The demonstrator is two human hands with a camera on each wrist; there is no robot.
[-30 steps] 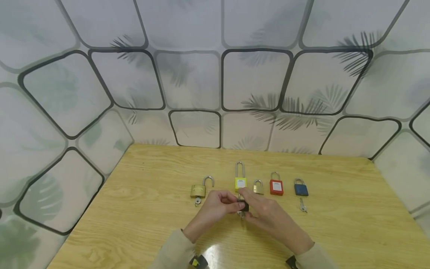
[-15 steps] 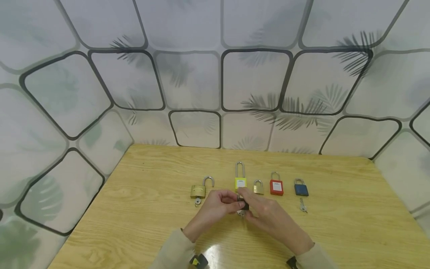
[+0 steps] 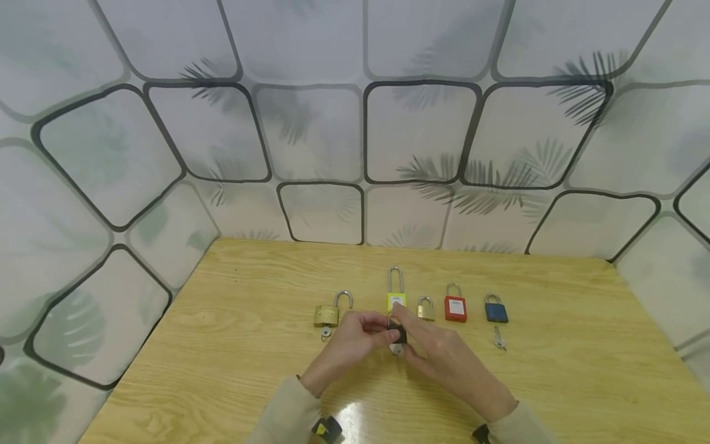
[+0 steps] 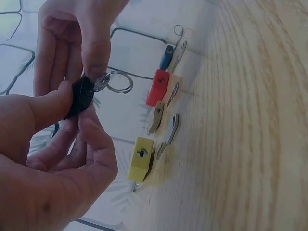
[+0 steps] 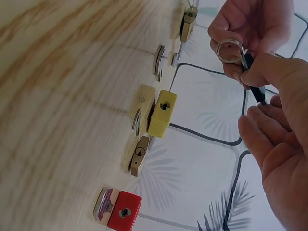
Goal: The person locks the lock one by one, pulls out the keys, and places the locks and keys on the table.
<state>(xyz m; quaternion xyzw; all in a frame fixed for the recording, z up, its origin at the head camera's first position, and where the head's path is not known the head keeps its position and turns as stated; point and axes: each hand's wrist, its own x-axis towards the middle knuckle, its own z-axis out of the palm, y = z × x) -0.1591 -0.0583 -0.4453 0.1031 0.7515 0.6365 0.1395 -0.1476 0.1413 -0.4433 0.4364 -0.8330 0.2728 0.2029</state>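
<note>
A small black padlock (image 3: 398, 335) is held between both hands above the table. My left hand (image 3: 352, 342) pinches its body between thumb and fingers. From the other side my right hand (image 3: 446, 354) holds it too, thumb by the keyed end and a finger near the top of the shackle. In the left wrist view a key (image 4: 100, 83) sits at the padlock's end, with a metal ring (image 4: 131, 86) hanging from it. The right thumb (image 5: 262, 70) lies against that end in the right wrist view. Fingers hide part of the shackle.
Behind the hands stand a yellow padlock (image 3: 396, 300), a small brass one (image 3: 425, 311), a red one (image 3: 455, 309) and a blue one (image 3: 496, 312) with keys (image 3: 500, 339). A larger brass padlock (image 3: 326, 316) with an open shackle lies left on the wooden table (image 3: 233, 345).
The black padlock has shifted slightly up and left and turned a little in the fingers, so more of its shackle loop shows. Both hands otherwise keep nearly the same place.
</note>
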